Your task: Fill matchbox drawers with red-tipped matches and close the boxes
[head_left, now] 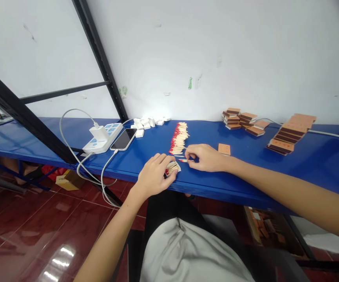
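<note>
My left hand (pixel 155 174) is closed around a small white matchbox tray (pixel 179 167) filled with matches, near the front edge of the blue table. Just right of it, my right hand (pixel 205 157) pinches the pale ends of a few matches (pixel 183 160), whose red heads point left toward the tray. Beyond both hands lies a long heap of matches (pixel 179 138), red heads on the left and pale sticks on the right. An orange matchbox cover (pixel 224 149) rests flat behind my right wrist.
Stacked matchboxes (pixel 231 117) and a leaning row of them (pixel 291 135) stand at the right. White trays (pixel 148 123) lie by the wall. Left are a phone (pixel 124 139), a power strip (pixel 103 139) and hanging cables. Below sits a box of matchboxes (pixel 266 229).
</note>
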The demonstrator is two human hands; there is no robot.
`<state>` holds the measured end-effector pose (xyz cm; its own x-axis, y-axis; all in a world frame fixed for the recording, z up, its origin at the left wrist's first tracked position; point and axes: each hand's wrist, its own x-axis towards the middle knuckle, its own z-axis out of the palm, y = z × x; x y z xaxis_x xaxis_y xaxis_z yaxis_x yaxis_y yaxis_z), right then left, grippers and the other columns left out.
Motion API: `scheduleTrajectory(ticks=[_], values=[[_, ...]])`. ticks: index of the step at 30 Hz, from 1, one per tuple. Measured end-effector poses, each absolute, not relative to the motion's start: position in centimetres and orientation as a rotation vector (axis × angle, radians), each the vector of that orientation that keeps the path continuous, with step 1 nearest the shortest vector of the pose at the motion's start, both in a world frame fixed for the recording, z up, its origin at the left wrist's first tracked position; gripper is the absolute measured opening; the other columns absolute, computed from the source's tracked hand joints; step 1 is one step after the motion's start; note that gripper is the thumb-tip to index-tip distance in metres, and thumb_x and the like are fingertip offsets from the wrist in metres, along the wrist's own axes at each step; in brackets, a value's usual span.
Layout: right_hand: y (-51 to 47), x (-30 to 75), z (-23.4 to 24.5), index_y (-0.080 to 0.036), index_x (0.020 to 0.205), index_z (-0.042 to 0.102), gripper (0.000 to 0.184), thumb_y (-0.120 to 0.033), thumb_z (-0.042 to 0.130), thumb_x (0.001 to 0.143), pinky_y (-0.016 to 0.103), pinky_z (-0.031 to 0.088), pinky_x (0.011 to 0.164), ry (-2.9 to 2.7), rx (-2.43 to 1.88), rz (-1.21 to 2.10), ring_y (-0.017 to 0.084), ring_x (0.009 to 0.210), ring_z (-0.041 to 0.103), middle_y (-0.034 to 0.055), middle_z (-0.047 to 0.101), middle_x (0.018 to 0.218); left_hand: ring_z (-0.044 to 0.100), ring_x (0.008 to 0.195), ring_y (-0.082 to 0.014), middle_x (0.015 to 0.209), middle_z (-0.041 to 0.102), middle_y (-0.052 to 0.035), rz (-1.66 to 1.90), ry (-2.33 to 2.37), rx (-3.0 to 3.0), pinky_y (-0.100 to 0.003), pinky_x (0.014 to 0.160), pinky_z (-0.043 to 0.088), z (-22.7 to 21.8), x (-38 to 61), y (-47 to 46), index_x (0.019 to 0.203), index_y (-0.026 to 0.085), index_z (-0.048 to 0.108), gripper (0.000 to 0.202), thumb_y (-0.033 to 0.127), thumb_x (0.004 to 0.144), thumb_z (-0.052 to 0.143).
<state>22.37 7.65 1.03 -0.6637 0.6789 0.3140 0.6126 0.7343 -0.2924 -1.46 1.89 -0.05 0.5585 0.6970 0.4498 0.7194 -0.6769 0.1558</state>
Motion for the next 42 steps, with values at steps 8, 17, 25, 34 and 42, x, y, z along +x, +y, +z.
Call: scheduleTrajectory(ticks=[8, 17, 25, 34, 42], values=[[7.89, 22.61, 0.7, -0.019, 0.083, 0.065, 0.006, -0.017, 0.06, 0.081, 0.028, 0.042, 0.073, -2.494, -0.806, 0.283, 0.017, 0.08, 0.057, 0.004, 0.062, 0.091, 0.056, 0.094, -0.0246, 0.107, 0.066, -0.0061, -0.755, -1.254, -2.729, -0.039, 0.084, 0.045, -0.04, -1.45, 1.92, 0.108, 0.021, 0.057, 0.017, 0.031, 0.097, 0.051], [8.05, 22.52, 0.63, -0.02, 0.078, 0.064, 0.005, -0.016, 0.061, 0.08, 0.036, 0.044, 0.085, -2.515, -0.726, 0.227, 0.02, 0.082, 0.058, 0.0039, 0.068, 0.085, 0.056, 0.093, -0.0246, 0.104, 0.065, -0.007, -0.731, -1.26, -2.717, -0.039, 0.086, 0.045, -0.14, -1.46, 1.99, 0.107, 0.021, 0.058, 0.018, 0.033, 0.098, 0.049], [7.85, 22.48, 0.65, -0.021, 0.078, 0.069, 0.008, -0.014, 0.063, 0.079, 0.034, 0.047, 0.085, -2.512, -0.628, 0.293, 0.019, 0.086, 0.064, 0.0038, 0.073, 0.091, 0.056, 0.091, -0.0244, 0.099, 0.064, -0.0069, -0.732, -1.268, -2.711, -0.038, 0.083, 0.046, -0.11, -1.42, 1.95, 0.105, 0.021, 0.059, 0.018, 0.034, 0.098, 0.048], [7.52, 22.31, 0.94, -0.02, 0.075, 0.071, 0.011, -0.014, 0.063, 0.08, 0.034, 0.048, 0.084, -2.512, -0.636, 0.278, 0.019, 0.085, 0.066, 0.0031, 0.075, 0.089, 0.051, 0.109, -0.029, 0.116, 0.06, -0.01, -0.677, -1.376, -2.666, -0.045, 0.095, 0.045, -0.06, -1.41, 2.06, 0.119, 0.021, 0.062, 0.031, 0.039, 0.099, 0.049], [7.5, 22.34, 0.89, -0.02, 0.075, 0.07, 0.011, -0.016, 0.062, 0.082, 0.035, 0.049, 0.084, -2.518, -0.615, 0.272, 0.02, 0.086, 0.066, 0.0036, 0.076, 0.091, 0.044, 0.127, -0.0316, 0.135, 0.054, -0.011, -0.588, -1.41, -2.693, -0.052, 0.103, 0.041, -0.11, -1.61, 2.19, 0.136, 0.027, 0.057, 0.041, 0.043, 0.101, 0.044]])
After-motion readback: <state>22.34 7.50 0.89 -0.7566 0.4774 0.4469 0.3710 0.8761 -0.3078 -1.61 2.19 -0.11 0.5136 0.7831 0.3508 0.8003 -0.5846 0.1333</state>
